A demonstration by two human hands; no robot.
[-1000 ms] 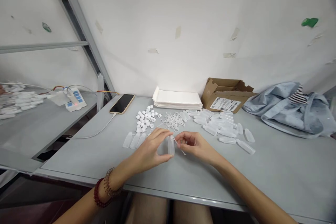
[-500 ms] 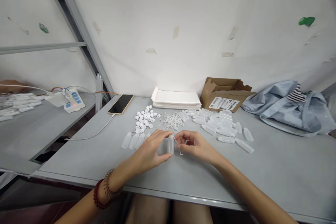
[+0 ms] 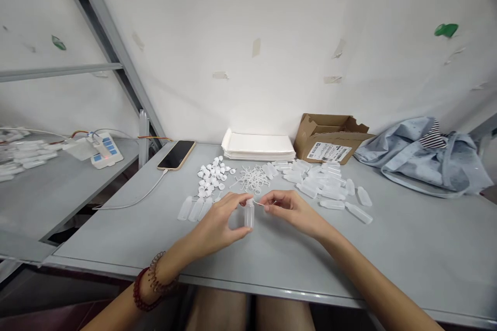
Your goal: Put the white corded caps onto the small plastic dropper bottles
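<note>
My left hand (image 3: 219, 220) is closed round a small clear plastic bottle (image 3: 249, 215) held upright just above the grey table (image 3: 407, 248). My right hand (image 3: 289, 208) pinches a thin white plastic piece (image 3: 259, 202) right at the bottle's mouth. Three finished-looking clear bottles (image 3: 193, 208) lie side by side to the left of my hands. Behind the hands sit a heap of white caps (image 3: 212, 175), a tangle of thin white pieces (image 3: 253, 178) and a pile of clear bottles (image 3: 324, 183).
A phone (image 3: 176, 154) on a white cable lies at the back left. A stack of white sheets (image 3: 258, 146), an open cardboard box (image 3: 330, 140) and a blue cloth bag (image 3: 423, 158) line the wall. A side table (image 3: 50, 186) at left holds a power strip (image 3: 101, 149).
My right hand has lifted the thin white piece from beside the bottle up to its mouth. The left hand keeps the bottle upright in the same spot.
</note>
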